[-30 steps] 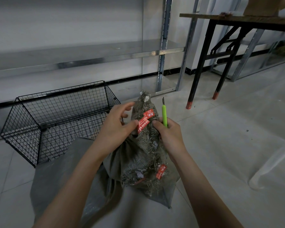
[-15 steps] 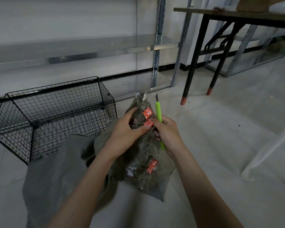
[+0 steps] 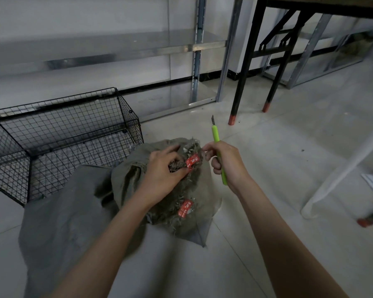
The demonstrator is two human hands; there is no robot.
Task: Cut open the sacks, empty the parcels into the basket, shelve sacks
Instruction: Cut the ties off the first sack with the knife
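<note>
left hand [image 3: 162,171]: fingers curled into frayed top of sack [image 3: 194,203], beside upper red label [image 3: 192,161]
right hand [image 3: 226,162]: grips green knife [image 3: 216,136], blade up, just right of sack top
sack: slumped on floor, centre; lower red label [image 3: 186,208] on its front
flat grey sack [image 3: 58,222]: near left, touching it
basket [image 3: 63,136]: black wire, far left
shelving [image 3: 116,46]: along far wall
table leg [image 3: 243,72]: black, far right

a sack [image 3: 125,181] of coarse woven grey-green cloth, matt, its threads frayed rough at the top, bears glossy red labels [image 3: 193,160]. at ten o'clock, a basket [image 3: 52,101] of thin black wire mesh. at one o'clock, a knife [image 3: 216,136] with a smooth bright-green plastic handle and a dull metal blade. at twelve o'clock, a shelf [image 3: 116,50] of shiny bare metal. the floor [image 3: 289,168] is smooth pale tile with a faint sheen.
</note>
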